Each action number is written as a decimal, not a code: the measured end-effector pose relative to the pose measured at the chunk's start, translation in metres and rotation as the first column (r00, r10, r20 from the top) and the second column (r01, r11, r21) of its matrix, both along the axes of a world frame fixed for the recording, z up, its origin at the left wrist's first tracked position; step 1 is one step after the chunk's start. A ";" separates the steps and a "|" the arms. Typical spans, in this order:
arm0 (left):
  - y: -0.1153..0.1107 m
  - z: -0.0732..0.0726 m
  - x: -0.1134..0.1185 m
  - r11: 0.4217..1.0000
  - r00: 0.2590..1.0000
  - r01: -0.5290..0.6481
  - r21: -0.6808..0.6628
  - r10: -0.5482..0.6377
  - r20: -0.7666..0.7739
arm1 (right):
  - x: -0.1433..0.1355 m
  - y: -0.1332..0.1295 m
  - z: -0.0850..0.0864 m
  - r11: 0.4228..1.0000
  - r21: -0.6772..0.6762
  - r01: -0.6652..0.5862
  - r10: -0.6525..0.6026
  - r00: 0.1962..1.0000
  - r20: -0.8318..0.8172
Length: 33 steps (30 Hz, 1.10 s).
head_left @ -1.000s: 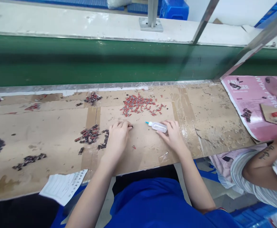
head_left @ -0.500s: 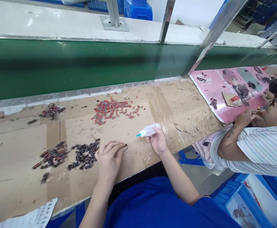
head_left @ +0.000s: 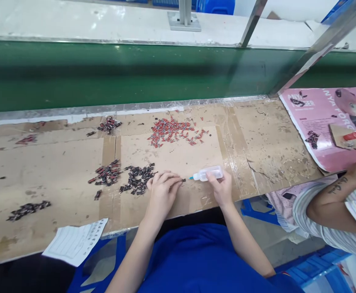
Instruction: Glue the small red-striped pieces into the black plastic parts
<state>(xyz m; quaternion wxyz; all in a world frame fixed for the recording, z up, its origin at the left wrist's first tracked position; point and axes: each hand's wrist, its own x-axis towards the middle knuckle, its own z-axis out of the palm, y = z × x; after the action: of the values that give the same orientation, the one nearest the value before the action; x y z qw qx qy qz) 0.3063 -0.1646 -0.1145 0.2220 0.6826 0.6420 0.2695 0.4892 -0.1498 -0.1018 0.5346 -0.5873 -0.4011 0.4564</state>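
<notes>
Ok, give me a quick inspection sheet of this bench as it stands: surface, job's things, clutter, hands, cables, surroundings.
Surface: cardboard sheet, taped, stained and torn toward the right.
Job's things: small squeeze bottle with blue nozzle aimed at a small dark piece; red pieces heap farther back; dark pieces heap left of the hands.
Clutter: printed paper slip over the near edge; smaller piles to the left.
Hands: left hand, fingers pinching the dark piece; right hand holding the bottle.
Cables: nothing seen.
Surroundings: green conveyor belt behind; pink poster and a co-worker's arm at right.
</notes>
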 end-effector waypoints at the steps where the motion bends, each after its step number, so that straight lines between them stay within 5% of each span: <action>1: 0.000 0.000 0.001 1.000 1.000 -0.003 0.002 0.003 0.001 | -0.001 -0.002 0.000 1.000 0.007 -0.002 0.002 0.999 0.046; 9: 0.001 0.006 0.005 0.998 0.999 -0.042 -0.049 0.042 0.013 | -0.003 -0.005 -0.007 0.999 -0.017 -0.043 0.046 0.982 0.182; 33: 0.004 0.009 0.005 0.992 0.997 -0.063 -0.110 0.069 0.047 | -0.002 -0.002 -0.004 0.997 -0.002 -0.083 0.082 0.986 0.146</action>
<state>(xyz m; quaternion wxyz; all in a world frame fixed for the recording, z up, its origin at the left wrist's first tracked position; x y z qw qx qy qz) 0.3108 -0.1611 -0.1054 0.2659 0.6409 0.6720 0.2587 0.4875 -0.1521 -0.1056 0.4858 -0.6010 -0.4640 0.4332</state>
